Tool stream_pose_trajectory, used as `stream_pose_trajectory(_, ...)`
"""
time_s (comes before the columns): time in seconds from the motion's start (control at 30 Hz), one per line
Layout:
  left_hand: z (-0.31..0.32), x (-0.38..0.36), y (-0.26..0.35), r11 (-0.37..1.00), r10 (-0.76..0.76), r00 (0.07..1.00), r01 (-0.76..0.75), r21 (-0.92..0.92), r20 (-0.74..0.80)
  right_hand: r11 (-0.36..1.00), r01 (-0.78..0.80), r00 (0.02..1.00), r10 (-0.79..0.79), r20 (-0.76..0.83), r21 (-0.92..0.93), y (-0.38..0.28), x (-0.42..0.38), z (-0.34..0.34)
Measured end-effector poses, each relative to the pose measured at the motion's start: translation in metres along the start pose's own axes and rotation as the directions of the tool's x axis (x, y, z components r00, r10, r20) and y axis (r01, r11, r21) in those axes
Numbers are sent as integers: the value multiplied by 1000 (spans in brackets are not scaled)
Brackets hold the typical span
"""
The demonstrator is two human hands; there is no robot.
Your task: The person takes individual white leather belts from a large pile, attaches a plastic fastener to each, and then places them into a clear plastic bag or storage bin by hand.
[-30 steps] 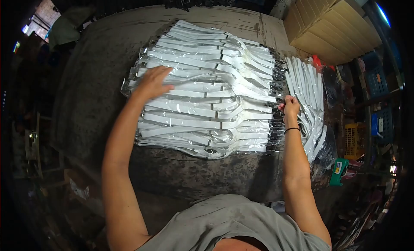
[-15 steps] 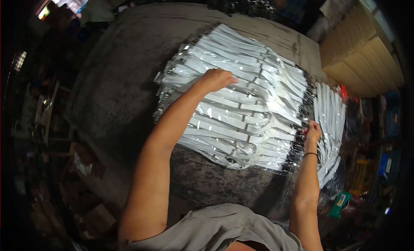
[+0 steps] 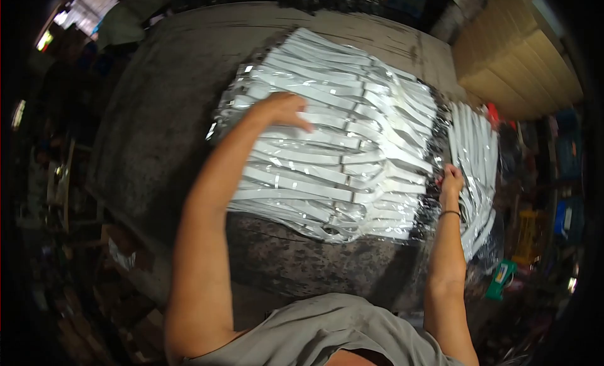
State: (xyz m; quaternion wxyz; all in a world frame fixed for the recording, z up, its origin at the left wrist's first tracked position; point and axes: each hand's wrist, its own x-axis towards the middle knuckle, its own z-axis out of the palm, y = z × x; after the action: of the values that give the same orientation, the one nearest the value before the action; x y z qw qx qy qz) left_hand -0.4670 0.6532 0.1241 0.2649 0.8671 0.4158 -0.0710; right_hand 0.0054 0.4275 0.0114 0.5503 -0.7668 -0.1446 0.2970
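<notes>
White strips in clear plastic sleeves (image 3: 314, 149) lie side by side in a wide spread on the dark table. Over the upper left part of this spread is my left hand (image 3: 284, 109), its thumb and fingers apart and nothing between them. My right hand (image 3: 452, 177), with a dark band on the wrist, is closed at the right edge of the spread. What its fingers hold is too small to make out. Just beyond it lies a second bundle of white strips (image 3: 475, 146).
The worn table (image 3: 151, 114) extends to the left. A cardboard box (image 3: 516, 58) stands at the upper right, with a red item (image 3: 492, 113) below it. A green tool (image 3: 501, 279) and a yellow crate (image 3: 530, 235) are at the lower right. Dark shiny material (image 3: 333, 0) lies at the far edge.
My left hand has moved left over the strips and its fingers have spread. My right hand stays at the right edge. The whole view has shifted slightly.
</notes>
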Motion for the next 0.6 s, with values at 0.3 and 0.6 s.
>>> stream_pose_trajectory(0.3, -17, -39, -45, 988, -145, 988, 142, -64, -49, 999, -29, 1000, 29, 10, 20, 1, -11, 17)
stream_pose_trajectory(0.6, -54, -7, -5, 923, -94, 920, 224, 314, -379, 1000, -19, 1000, 20, -23, 21, 0, -10, 18)
